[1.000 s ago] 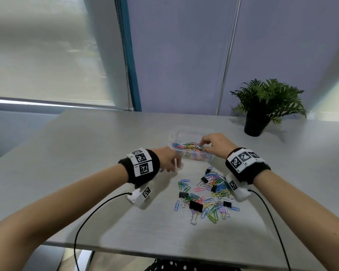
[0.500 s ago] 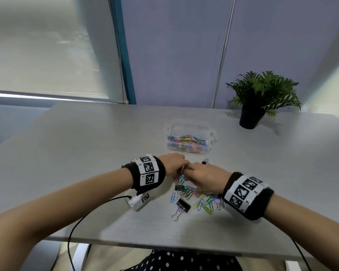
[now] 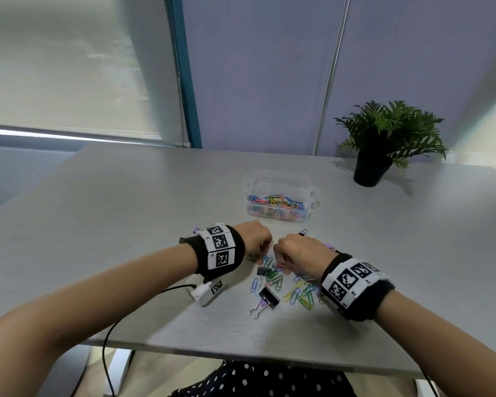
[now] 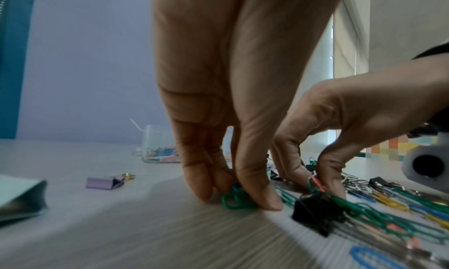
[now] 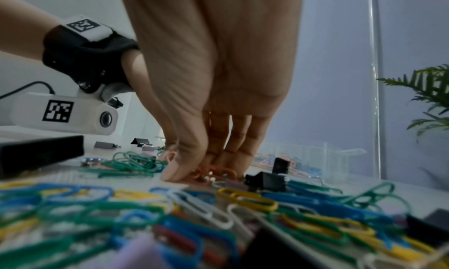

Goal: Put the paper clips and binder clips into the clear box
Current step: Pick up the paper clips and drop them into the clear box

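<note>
The clear box (image 3: 279,179), partly filled with coloured paper clips, stands past both hands; it also shows as the clear box (image 4: 159,138) behind my left fingers. Loose paper clips (image 3: 275,280) and a black binder clip (image 3: 269,297) lie on the table near me. My left hand (image 3: 257,239) reaches down, and its fingertips (image 4: 269,202) pinch green paper clips (image 4: 237,201) against the table. My right hand (image 3: 294,250) pinches orange and green paper clips (image 4: 314,183) beside a small black binder clip (image 4: 316,213). Orange clips (image 5: 216,172) sit under the right fingers.
A potted plant (image 3: 384,144) stands at the back right of the grey table (image 3: 126,210). A purple binder clip (image 4: 104,183) lies left of my left hand. A wrist camera cable (image 3: 121,325) runs over the table's front edge.
My right hand came back from the clear box to the loose pile. My left hand moved toward me onto the pile. Both hands now pinch paper clips.
</note>
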Demonstrator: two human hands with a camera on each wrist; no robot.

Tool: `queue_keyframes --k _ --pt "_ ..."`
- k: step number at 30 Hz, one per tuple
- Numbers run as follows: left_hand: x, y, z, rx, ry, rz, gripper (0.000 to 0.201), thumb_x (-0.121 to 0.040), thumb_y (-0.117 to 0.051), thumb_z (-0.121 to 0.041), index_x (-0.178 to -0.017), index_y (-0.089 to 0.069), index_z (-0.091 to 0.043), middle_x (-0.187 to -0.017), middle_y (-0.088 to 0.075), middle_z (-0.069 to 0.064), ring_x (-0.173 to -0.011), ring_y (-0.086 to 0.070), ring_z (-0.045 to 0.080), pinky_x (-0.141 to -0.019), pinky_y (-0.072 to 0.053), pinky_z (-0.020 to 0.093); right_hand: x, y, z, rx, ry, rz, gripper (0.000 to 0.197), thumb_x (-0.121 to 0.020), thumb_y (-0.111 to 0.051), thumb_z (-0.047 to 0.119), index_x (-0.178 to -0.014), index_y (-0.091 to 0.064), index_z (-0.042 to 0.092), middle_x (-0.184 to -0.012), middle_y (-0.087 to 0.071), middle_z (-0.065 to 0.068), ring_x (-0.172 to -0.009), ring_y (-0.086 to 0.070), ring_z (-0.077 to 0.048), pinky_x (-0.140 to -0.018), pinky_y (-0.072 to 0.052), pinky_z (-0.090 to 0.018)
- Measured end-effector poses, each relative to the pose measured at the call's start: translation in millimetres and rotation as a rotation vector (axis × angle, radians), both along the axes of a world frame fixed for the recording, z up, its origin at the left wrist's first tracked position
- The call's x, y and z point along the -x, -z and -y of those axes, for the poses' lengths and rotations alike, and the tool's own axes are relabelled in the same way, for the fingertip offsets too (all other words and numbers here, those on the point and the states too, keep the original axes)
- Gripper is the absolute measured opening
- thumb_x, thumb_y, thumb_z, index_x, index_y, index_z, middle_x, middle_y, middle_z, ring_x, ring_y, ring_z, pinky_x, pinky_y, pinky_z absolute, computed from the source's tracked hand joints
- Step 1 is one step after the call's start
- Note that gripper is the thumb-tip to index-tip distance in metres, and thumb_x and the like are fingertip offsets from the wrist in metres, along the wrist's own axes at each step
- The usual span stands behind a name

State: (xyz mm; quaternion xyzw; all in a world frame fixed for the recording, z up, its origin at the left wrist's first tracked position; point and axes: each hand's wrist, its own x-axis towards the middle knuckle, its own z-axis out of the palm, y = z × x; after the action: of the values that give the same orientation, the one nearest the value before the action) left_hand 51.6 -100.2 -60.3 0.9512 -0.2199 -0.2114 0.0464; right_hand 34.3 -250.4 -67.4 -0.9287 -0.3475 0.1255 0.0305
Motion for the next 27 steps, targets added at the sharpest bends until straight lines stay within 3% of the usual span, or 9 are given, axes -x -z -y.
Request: queue_keyframes --k 5,9,13,15,18,20,23,25,27 --pt "2 6 -3 0.009 -0.009 0.035 0.025 -0.078 -0.070 -0.015 -0.102 -0.067 -0.006 -0.106 -0.068 0.013 -0.101 -0.061 0.029 -0.084 -0.047 0.035 2 -1 3 -0.023 -0.037 0.039 0.017 -0.079 -0.063 0.011 -0.075 -0.050 0.021 -0.079 -0.051 0.005 -0.080 -0.045 -0.015 -0.067 -0.042 -0.037" --pt "-2 -3 -15 0.136 -0.063 0.001 0.017 -0.078 -0.069 -0.015 -0.093 -0.066 -0.007 -0.085 -0.060 0.003 -0.081 -0.056 0.018 -0.067 -0.042 0.026 0 -4 13 -0.260 0.085 -0.092 0.033 -0.074 -0.071 0.013 -0.063 -0.044 0.028 -0.068 -0.061 0.011 -0.070 -0.058 -0.008 -0.069 -0.049 -0.033" --pt "-18 -20 -27 0.392 -0.190 -0.095 0.015 -0.085 -0.062 -0.004 -0.076 -0.053 -0.013 -0.073 -0.062 0.002 -0.049 -0.057 -0.003 -0.045 -0.044 0.012 -6 -17 20 -0.449 0.144 -0.180 0.036 -0.070 -0.076 0.005 -0.062 -0.048 0.027 -0.063 -0.058 0.006 -0.054 -0.054 0.004 -0.056 -0.041 -0.009" --pt "-30 -30 -29 0.508 -0.263 -0.099 0.021 -0.086 -0.059 0.002 -0.074 -0.051 -0.014 -0.068 -0.062 0.002 -0.040 -0.058 -0.003 -0.045 -0.049 0.012 -15 -26 22 -0.532 0.208 -0.185 0.031 -0.071 -0.075 0.002 -0.065 -0.052 0.021 -0.062 -0.057 0.008 -0.052 -0.053 0.006 -0.054 -0.040 -0.006" --pt "-50 -44 -28 0.565 -0.314 -0.014 0.006 -0.083 -0.063 -0.001 -0.089 -0.062 -0.002 -0.068 -0.061 0.003 -0.039 -0.057 -0.003 -0.048 -0.051 0.012 -40 -39 27 -0.712 0.331 -0.164 0.021 -0.073 -0.072 -0.003 -0.070 -0.056 0.012 -0.063 -0.060 0.003 -0.051 -0.055 0.000 -0.056 -0.048 -0.015" --pt "-64 -48 -26 0.580 -0.337 0.014 0.018 -0.082 -0.065 -0.002 -0.098 -0.064 0.005 -0.068 -0.062 0.004 -0.041 -0.058 -0.002 -0.052 -0.052 0.012 -56 -42 29 -0.780 0.390 -0.132 0.024 -0.074 -0.071 -0.003 -0.067 -0.056 0.014 -0.063 -0.061 -0.003 -0.053 -0.057 -0.009 -0.052 -0.050 -0.014" --pt "-79 -52 -21 0.565 -0.354 0.046 0.020 -0.082 -0.064 0.002 -0.101 -0.064 0.008 -0.067 -0.061 0.003 -0.042 -0.059 -0.002 -0.053 -0.053 0.013 -79 -42 27 -0.769 0.446 -0.073 0.029 -0.074 -0.071 -0.003 -0.063 -0.053 0.016 -0.059 -0.058 -0.001 -0.052 -0.055 -0.011 -0.047 -0.047 -0.010" --pt "-87 -52 -16 0.548 -0.373 0.070 0.021 -0.083 -0.062 0.004 -0.104 -0.063 0.010 -0.069 -0.061 0.006 -0.038 -0.057 -0.004 -0.048 -0.051 0.009 -93 -39 24 -0.739 0.486 -0.041 0.029 -0.074 -0.071 -0.002 -0.063 -0.052 0.016 -0.058 -0.056 0.000 -0.052 -0.055 -0.013 -0.050 -0.047 -0.015" --pt "-93 -51 -11 0.500 -0.392 0.096 0.021 -0.085 -0.060 0.004 -0.105 -0.063 0.008 -0.083 -0.067 0.016 -0.044 -0.060 0.001 -0.054 -0.054 0.013 -105 -35 20 -0.708 0.525 -0.016 0.030 -0.076 -0.070 -0.003 -0.062 -0.051 0.017 -0.059 -0.056 0.001 -0.053 -0.055 -0.012 -0.053 -0.048 -0.018"
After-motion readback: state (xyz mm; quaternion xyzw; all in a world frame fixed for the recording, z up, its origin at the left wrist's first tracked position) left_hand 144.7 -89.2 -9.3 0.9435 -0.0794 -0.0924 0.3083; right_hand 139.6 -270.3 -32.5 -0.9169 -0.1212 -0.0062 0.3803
